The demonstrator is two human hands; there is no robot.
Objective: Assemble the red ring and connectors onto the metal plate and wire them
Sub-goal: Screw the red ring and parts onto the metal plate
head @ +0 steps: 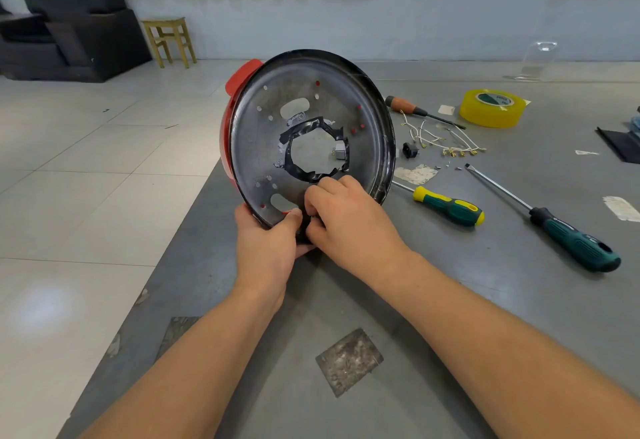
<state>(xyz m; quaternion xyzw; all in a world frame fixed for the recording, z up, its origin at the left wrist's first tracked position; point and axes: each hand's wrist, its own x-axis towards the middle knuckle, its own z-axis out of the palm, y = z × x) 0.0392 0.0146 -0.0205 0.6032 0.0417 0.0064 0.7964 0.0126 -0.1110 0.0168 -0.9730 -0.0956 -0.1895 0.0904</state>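
Plate: round grey metal plate (263, 147) with a dark rim, held upright on edge over the grey table (450, 300), concave face to the camera; small holes and two oblong slots pierce it; large centre hole edged with ragged black tape (304, 130).
Ring: red plastic ring (242, 74) sits behind the plate, showing along its left edge and at the top left as a tab.
Left hand: left hand (268, 244) grips the plate's lower rim, thumb on the near face, fingers curled behind.
Right hand: right hand (341, 220) has its fingertips bunched at the lower rim, pinching a small dark part (304, 227) beside the left thumb; the part is mostly hidden.
Connectors: black connector block (409, 150) lies on the table right of the plate; white wires with brass terminals (446, 144) lie just beyond it.
Tools: green-and-yellow screwdriver (446, 208) near the plate; long dark green screwdriver (554, 227) further right; wooden-handled screwdriver (415, 111) behind the wires.
Tape: yellow tape roll (491, 109) at the far right.
Background: wooden stool (169, 40) and dark armchair (69, 22) on the tiled floor.
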